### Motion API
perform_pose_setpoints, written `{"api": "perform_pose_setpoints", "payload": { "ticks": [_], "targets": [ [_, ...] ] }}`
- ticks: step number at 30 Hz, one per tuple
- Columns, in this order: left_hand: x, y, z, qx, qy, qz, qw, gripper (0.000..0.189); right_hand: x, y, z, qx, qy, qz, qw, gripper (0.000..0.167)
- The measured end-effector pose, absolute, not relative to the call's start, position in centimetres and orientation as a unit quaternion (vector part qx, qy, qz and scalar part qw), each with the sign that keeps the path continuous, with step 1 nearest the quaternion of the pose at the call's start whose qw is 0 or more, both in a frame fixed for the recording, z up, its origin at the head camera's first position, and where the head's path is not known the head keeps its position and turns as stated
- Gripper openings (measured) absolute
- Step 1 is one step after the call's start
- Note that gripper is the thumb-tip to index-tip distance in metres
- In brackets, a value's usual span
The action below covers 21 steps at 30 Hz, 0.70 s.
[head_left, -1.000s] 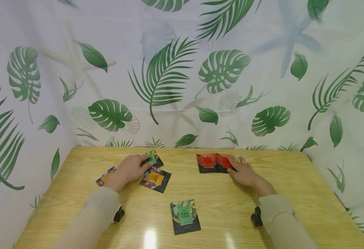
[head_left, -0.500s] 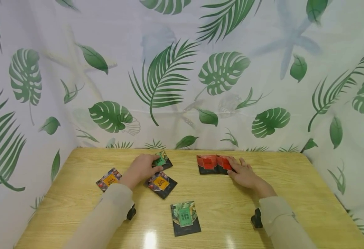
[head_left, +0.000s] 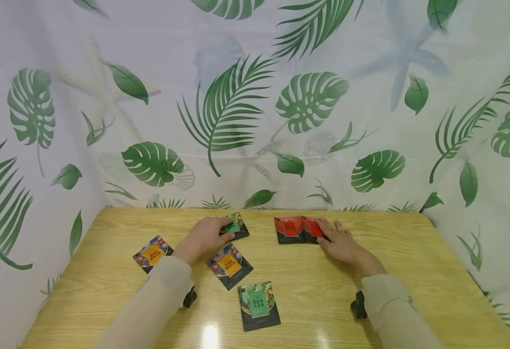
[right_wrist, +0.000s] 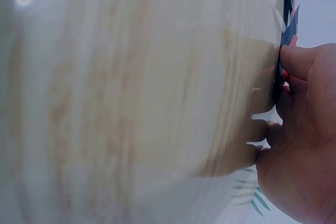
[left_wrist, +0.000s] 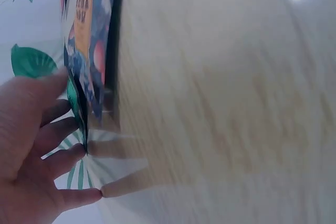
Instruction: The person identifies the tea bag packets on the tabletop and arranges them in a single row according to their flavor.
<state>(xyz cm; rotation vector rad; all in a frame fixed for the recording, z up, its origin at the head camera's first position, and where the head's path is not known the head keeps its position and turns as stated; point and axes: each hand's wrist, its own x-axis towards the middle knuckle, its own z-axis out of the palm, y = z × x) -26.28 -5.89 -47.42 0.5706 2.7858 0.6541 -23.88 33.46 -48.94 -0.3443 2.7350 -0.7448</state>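
My left hand (head_left: 206, 237) holds the left side of a flat food packet with a green label (head_left: 239, 228), thumb and fingers at its edges. This packet lies on the table near the back; the hand covers part of it. Just below it, tilted, lies an orange-labelled packet (head_left: 230, 266), also seen as a packet (left_wrist: 86, 30) in the left wrist view. My right hand (head_left: 341, 242) rests with spread fingers on the right one of two red packets, beside the left red packet (head_left: 288, 230). In the right wrist view, the right thumb (right_wrist: 299, 62) touches a packet edge.
Another orange-labelled packet (head_left: 152, 253) lies left of the left forearm, partly covered by the sleeve. A second green-labelled packet (head_left: 259, 306) lies at the front middle. A leaf-patterned cloth (head_left: 255, 121) stands behind the wooden table (head_left: 316, 300).
The left hand has slid the green-labelled packet to the right. The orange-labelled packet below it has shifted right and nearer. The right hand and red packets have stayed put.
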Motion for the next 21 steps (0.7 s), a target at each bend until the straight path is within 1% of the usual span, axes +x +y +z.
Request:
{"api": "perform_pose_setpoints", "payload": {
  "ticks": [7, 12, 21],
  "targets": [
    [-26.4, -4.6, -47.4, 0.209, 0.944, 0.233, 0.1, 0.05, -23.9, 33.5, -49.0, -0.114, 0.947, -0.264, 0.144, 0.067],
    [-26.6, -3.7, -47.7, 0.213, 0.948, 0.223, 0.081, 0.043, -23.9, 33.4, -49.4, -0.117, 0.946, -0.267, 0.14, 0.068],
    [-26.8, -2.6, -48.1, 0.224, 0.947, 0.219, 0.071, 0.044, -24.0, 33.4, -49.5, -0.115, 0.949, -0.263, 0.134, 0.068]
  ]
}}
